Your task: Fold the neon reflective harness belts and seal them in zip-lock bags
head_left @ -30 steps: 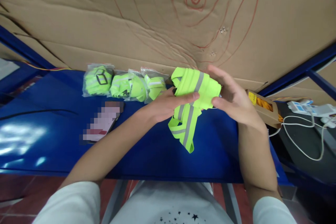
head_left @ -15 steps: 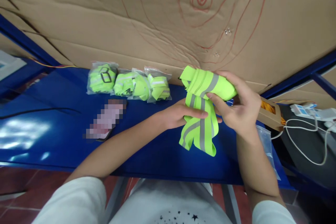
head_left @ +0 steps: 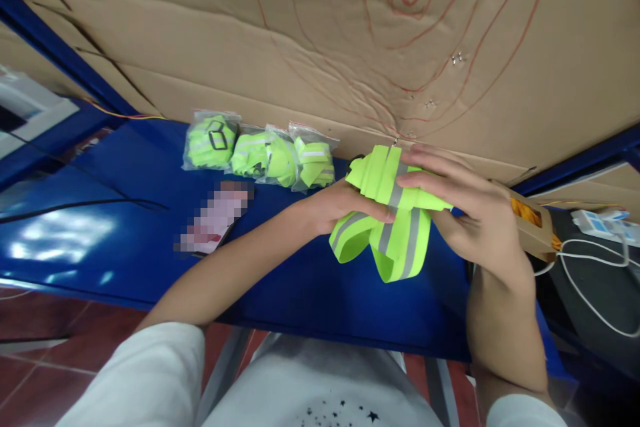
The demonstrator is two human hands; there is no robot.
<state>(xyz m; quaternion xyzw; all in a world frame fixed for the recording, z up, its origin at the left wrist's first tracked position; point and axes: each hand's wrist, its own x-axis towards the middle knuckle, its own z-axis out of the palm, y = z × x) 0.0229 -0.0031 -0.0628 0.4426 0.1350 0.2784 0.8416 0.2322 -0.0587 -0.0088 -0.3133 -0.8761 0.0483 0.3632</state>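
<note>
A neon yellow-green strap (head_left: 413, 240) with grey reflective stripes is bundled between my hands over the table, its loops hanging below. My left hand (head_left: 345, 203) grips the bundle from the left, thumb across its front and the other fingers hidden behind. My right hand (head_left: 475, 207) lies against the right side of the bundle, with fingers stretched over its top and the thumb underneath. A dark buckle shows partly at the bundle's upper left.
On the blue table (head_left: 280, 293), several clear bags of similar straps (head_left: 210, 143) line the cardboard wall (head_left: 200, 27). A phone (head_left: 217, 217) lies left of my left forearm. An open cardboard box (head_left: 533, 230) and white cables (head_left: 590, 293) are at the right.
My right hand has loosened from its wrap around the bundle, its fingers now stretched over the top. The folded strap has turned and its hanging loops have shifted. The view has moved slightly.
</note>
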